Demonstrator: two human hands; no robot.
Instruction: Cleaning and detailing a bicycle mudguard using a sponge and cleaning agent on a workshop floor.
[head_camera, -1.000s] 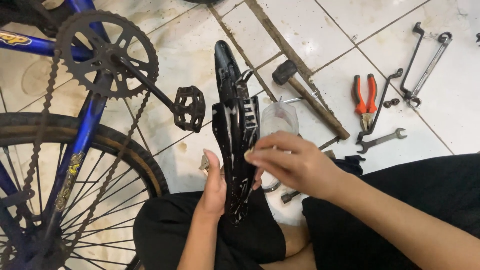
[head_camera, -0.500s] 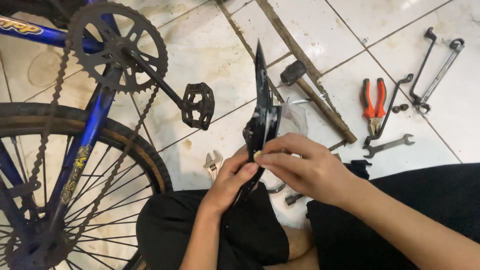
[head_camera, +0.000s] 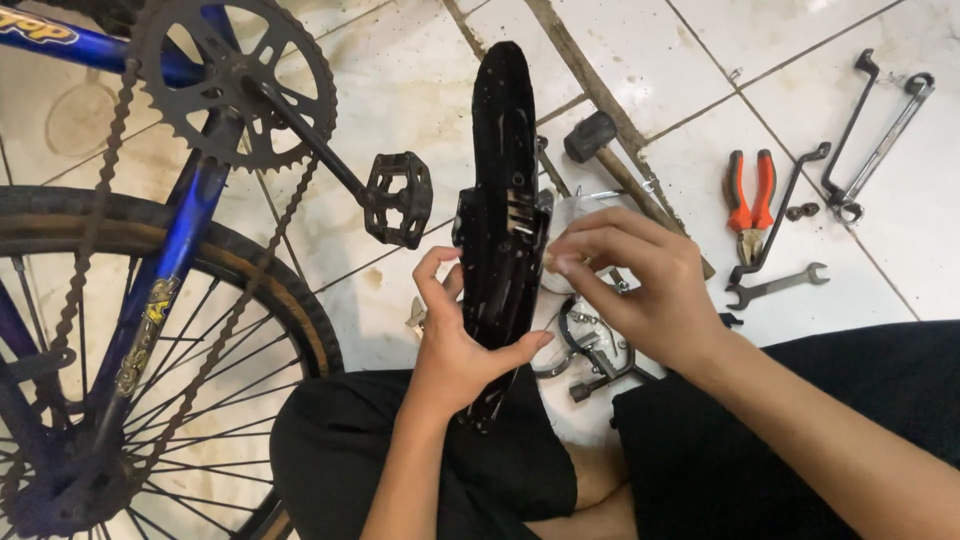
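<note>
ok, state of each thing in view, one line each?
mudguard: upright, held off the floor
left hand: gripping the mudguard's lower part
right hand: fingertips pinched at the mudguard's right edge
pedal: on its crank, nothing on it
chain: draped off the chainring, slack
pliers: flat on the tiles, shut
wrench: flat on the tiles
hammer: lying on the tiles

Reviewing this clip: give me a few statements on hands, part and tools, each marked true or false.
1. The left hand grips the long black plastic part. True.
2. The right hand holds the orange-handled pliers. False: the pliers lie on the floor tiles; its fingertips are at the part's side.
3. An open-ended wrench lies near the pliers. True.
4. The bicycle frame is red. False: it is blue.
</note>
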